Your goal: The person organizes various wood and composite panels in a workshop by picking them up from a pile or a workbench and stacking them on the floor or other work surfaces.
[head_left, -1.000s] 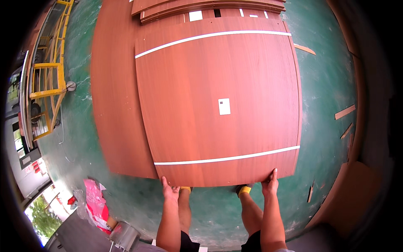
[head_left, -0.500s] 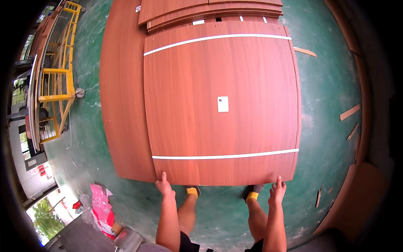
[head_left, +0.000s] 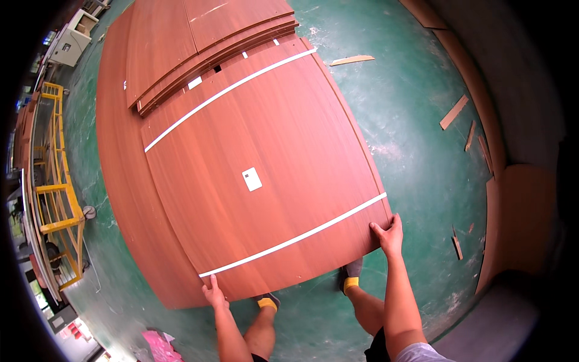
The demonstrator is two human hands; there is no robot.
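Note:
A large reddish-brown wood-grain panel (head_left: 283, 163) lies flat before me, turned at a slant, with two white strips (head_left: 295, 239) across it and a small white label (head_left: 251, 179) in its middle. My left hand (head_left: 215, 294) is at its near left corner, closed on the edge, its lower fingers hidden. At the near right corner, my right hand (head_left: 389, 235) grips the panel, the thumb on top and the other fingers around the side edge. Beneath it on the left shows a longer panel (head_left: 123, 163) of the same colour.
More brown panels (head_left: 235, 24) are stacked at the far end. Yellow wheeled racks (head_left: 60, 226) stand on the left. Wood offcuts (head_left: 453, 112) lie on the green floor (head_left: 416, 157) at right, near cardboard (head_left: 522, 217). Pink plastic (head_left: 161, 347) lies at the lower left. My feet are under the near edge.
The view has turned, so the panels now slant. My right hand has shifted from the near edge to around the right corner. My left hand stays by the left corner.

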